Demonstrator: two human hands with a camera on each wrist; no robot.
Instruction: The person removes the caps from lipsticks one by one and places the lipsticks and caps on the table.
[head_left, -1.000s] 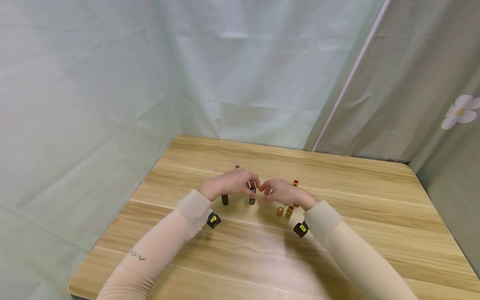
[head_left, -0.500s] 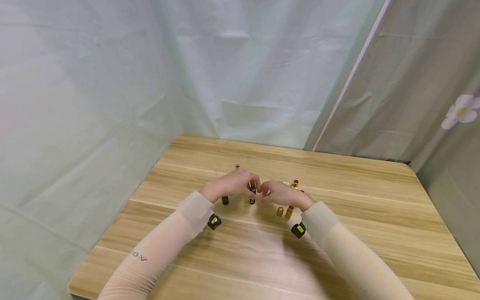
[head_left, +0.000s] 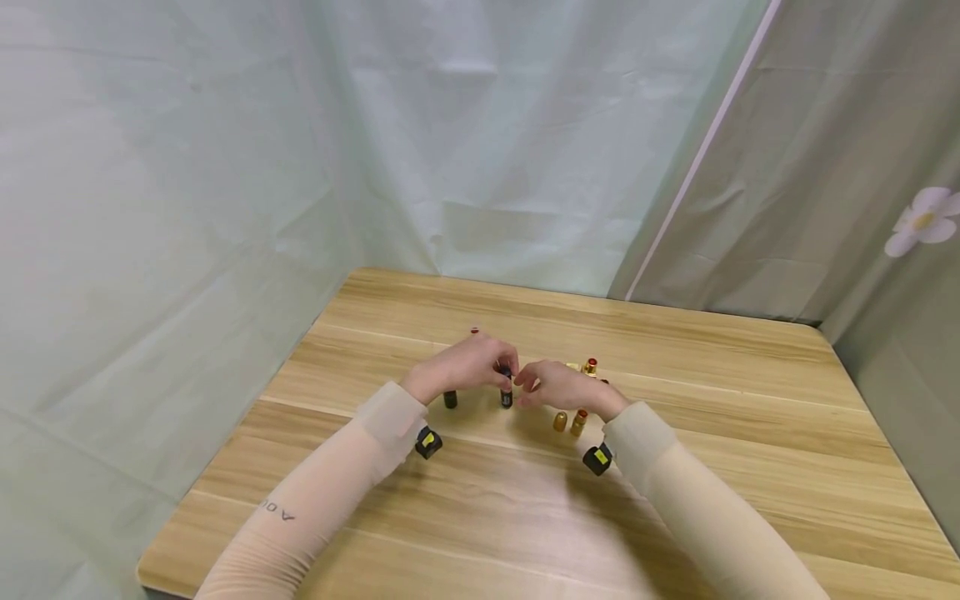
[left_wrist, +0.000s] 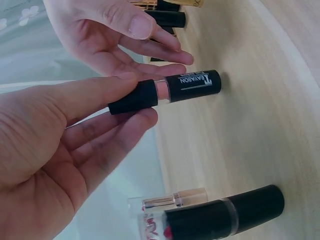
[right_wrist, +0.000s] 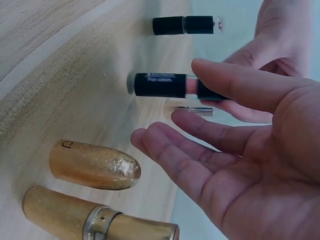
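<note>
Your left hand is pinching the cap of a black lipstick standing on the table. Your right hand is hovering just beside it, fingers relaxed, holding nothing.

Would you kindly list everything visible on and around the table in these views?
Black lipstick with white lettering: one, black, upright on the table, its cap pinched by the left hand.
Black lipstick: one, black with a clear band, upright near the left wrist.
Clear-capped lipstick: one, clear and pale, upright beyond the left hand.
Gold glitter cap: one, gold, by the right hand.
Gold lipstick tube: one, gold, beside the glitter cap.
Open gold lipstick: one, gold with red tip, behind the right hand.
Table: one, light wood.
Curtains: pale green and grey, behind.
Left hand: holds the lettered lipstick.
Right hand: open, beside it.
</note>
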